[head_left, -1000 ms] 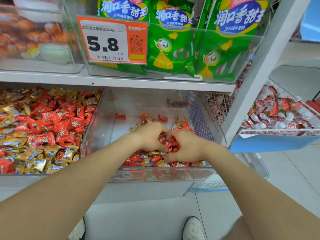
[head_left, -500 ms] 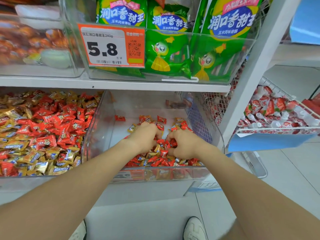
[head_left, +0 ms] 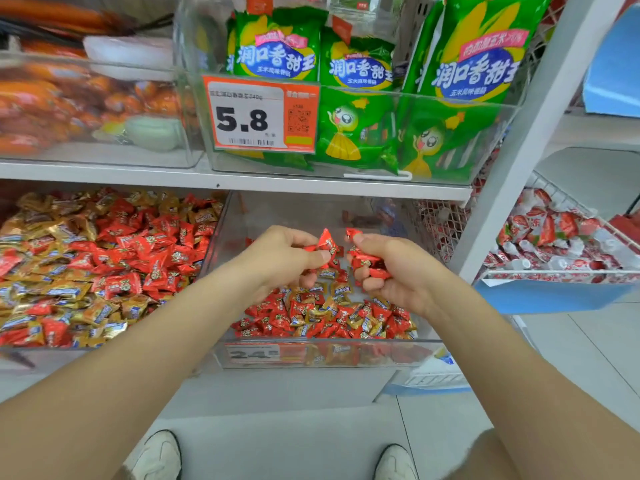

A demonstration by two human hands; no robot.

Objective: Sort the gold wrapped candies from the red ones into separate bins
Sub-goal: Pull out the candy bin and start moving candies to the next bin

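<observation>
Two clear plastic bins stand side by side on the lower shelf. The left bin (head_left: pixel 221 233) is nearly full of mixed red and gold wrapped candies (head_left: pixel 104 265). The middle bin (head_left: pixel 322 355) holds a thinner layer of red and gold candies (head_left: pixel 325 315) near its front. Both my hands hover above that layer. My left hand (head_left: pixel 284 259) pinches a red candy (head_left: pixel 327 242) between thumb and fingers. My right hand (head_left: pixel 391 268) is closed around several red candies (head_left: pixel 367 263), one sticking up by the thumb.
A white shelf board (head_left: pixel 242 180) runs just above the bins, carrying a clear bin of green snack bags (head_left: pixel 360 133) with a 5.8 price tag (head_left: pixel 259 116). A white upright post (head_left: pixel 519 140) stands right, beside a wire basket of red-and-white packets (head_left: pixel 561 244). My shoes (head_left: pixel 156 455) show below.
Both hands have risen out of the candy pile in the middle bin, each now holding red candies. The view has tilted up slightly.
</observation>
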